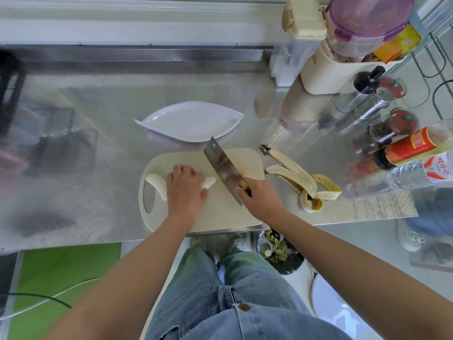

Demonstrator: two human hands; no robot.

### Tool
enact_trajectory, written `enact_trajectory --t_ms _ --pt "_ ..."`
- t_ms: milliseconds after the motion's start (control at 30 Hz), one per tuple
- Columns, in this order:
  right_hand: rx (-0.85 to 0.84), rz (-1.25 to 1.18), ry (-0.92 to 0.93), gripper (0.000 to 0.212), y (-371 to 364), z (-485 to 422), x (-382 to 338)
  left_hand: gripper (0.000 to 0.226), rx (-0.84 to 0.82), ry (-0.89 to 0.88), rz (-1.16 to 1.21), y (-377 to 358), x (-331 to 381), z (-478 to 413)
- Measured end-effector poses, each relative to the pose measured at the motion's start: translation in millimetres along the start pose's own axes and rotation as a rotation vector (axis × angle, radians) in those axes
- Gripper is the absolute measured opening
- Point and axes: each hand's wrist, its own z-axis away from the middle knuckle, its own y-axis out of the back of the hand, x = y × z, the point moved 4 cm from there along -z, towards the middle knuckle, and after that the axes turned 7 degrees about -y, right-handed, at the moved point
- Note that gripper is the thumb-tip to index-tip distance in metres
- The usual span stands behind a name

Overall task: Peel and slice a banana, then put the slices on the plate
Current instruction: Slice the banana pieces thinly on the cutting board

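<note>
- Left hand [186,190] laid over the middle of the peeled banana [156,184], knuckles up, fingers curled down onto the fruit and pinning it to the cutting board [218,214].
- Banana lying across the left half of the board, curved left end poking out on the left of the hand, blunt right end showing just past the fingertips; no cut slices visible.
- Cream-coloured board at the near edge of the steel desk [85,168], handle slot at its left end.
- White leaf-shaped plate [193,121] on the desk just beyond the far edge of the board, nothing on it.
- Knife [224,168], a broad cleaver, slanted from near right to far left, blade just right of the banana's right end, tip reaching toward the plate; contact with the board impossible to tell.
- Right hand [262,197] wrapped tightly round the knife handle at the right part of the board.
- Banana peel [300,180] splayed open on the desk just right of the board, inner side up.
- Further right, a red-labelled sauce bottle [414,146] and a clear plastic bottle [404,177] close together, metal shakers [367,104] farther back.
- At the far right corner, a cream tub [326,69] and a purple-lidded container [367,20].
</note>
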Motion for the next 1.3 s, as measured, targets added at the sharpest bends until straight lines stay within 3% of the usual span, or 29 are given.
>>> enact_trajectory --t_ms 233,400,567,733,1000,1033,1100,1200,1300 --pt "-0.006 0.041 -0.007 0.027 -2.9 7.6 -2.0 0.022 0.005 -0.070 0.040 -4.2 7.4 8.0" --pt "0.002 0.031 -0.016 0.027 -1.1 11.1 -2.0 0.022 -0.004 -0.125 0.198 -7.2 8.2 11.8" --pt "0.020 0.006 -0.028 0.024 -0.1 9.3 0.9 0.030 -0.118 -0.405 0.267 -6.9 25.3 12.8" --pt "0.021 -0.003 -0.037 0.028 -0.5 7.4 2.2 0.050 -0.081 -0.399 0.143 -8.0 18.0 16.4" --pt "-0.010 0.005 0.000 0.035 -0.4 5.6 1.8 0.021 0.014 -0.596 0.109 -11.5 17.2 29.2" --pt "-0.014 0.006 0.009 0.037 -1.1 5.4 1.2 0.017 0.046 -0.561 0.111 -10.0 15.8 32.5" --pt "-0.017 0.017 0.024 0.038 -2.1 4.7 -0.5 0.019 0.129 -0.328 0.135 -6.9 12.0 38.3" --pt "-0.032 0.046 0.036 0.033 -4.1 2.9 -0.5 0.043 0.202 0.232 0.227 -4.6 8.8 50.9" --pt "-0.033 0.062 0.054 0.030 -3.8 2.0 -0.7 0.071 0.114 0.624 0.347 -13.3 18.7 60.5"
